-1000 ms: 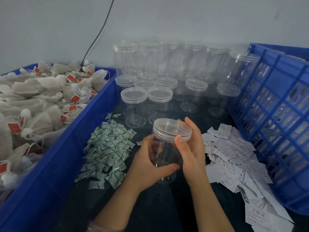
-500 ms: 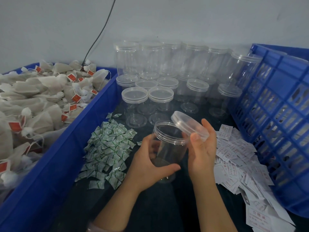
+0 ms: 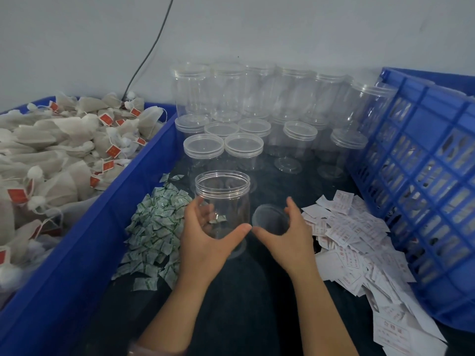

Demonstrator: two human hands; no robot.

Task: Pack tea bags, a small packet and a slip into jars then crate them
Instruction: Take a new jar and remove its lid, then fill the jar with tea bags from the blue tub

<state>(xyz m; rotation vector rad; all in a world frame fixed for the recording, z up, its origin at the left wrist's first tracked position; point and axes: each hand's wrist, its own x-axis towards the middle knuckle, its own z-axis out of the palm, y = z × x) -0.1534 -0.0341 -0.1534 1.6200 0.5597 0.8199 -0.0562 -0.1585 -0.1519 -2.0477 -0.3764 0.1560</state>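
Far left: a blue bin is heaped with tea bags bearing red tags. Just beside its wall, a pile of green-and-white packets lies on the dark desk. Centre: the left hand holds an upright clear jar, its grip curled round the lower body with the thumb on the near side; the mouth is uncovered. Behind it, lidded jars stand in rows against the wall, some stacked. Just right of the held jar, the right hand holds the lid, grip curved round its rim between thumb and fingers; whether the lid touches the desk cannot be told. The two thumbs nearly meet. Further right, white printed slips are scattered in a loose pile. Far right: a blue slatted crate.
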